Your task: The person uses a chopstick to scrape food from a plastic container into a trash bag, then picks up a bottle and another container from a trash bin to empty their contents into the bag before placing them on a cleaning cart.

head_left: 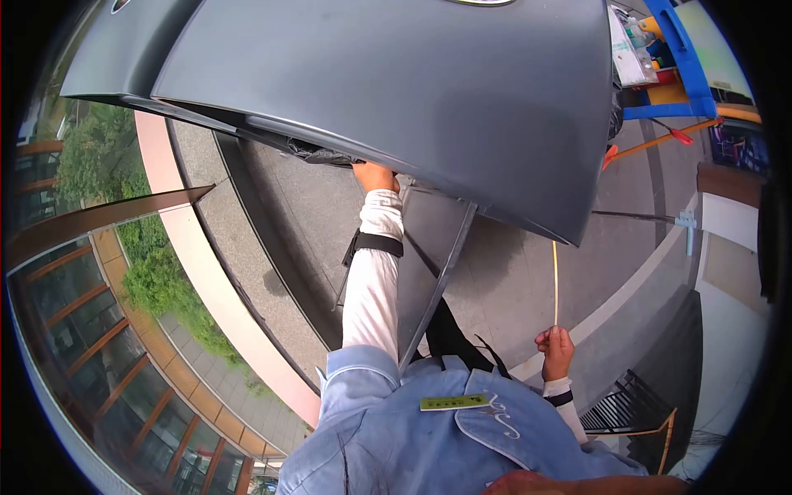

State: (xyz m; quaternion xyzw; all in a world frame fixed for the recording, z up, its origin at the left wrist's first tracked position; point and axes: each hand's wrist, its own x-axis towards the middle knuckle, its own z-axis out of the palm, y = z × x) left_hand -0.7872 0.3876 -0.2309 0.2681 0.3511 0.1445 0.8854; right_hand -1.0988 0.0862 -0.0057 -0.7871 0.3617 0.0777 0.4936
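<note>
A large dark grey car hood [388, 82] fills the top of the view, with part of an oval emblem at its upper edge. My left hand [376, 176] is closed at the hood's near edge, its fingertips hidden beneath the panel. Crumpled black plastic film [320, 154] hangs under that edge beside the hand. Lower right, my right hand [555, 353] pinches the end of a thin yellow strip [555, 285]. The strip runs straight and taut from the hood's near right corner to my fingers.
A metal stand leg [439, 285] slants down from the hood towards my body. Upper right stands a blue-framed cart [681, 62] with bottles on it. A low curved wall [198, 247] runs along the left. A black slatted rack [631, 404] is at lower right.
</note>
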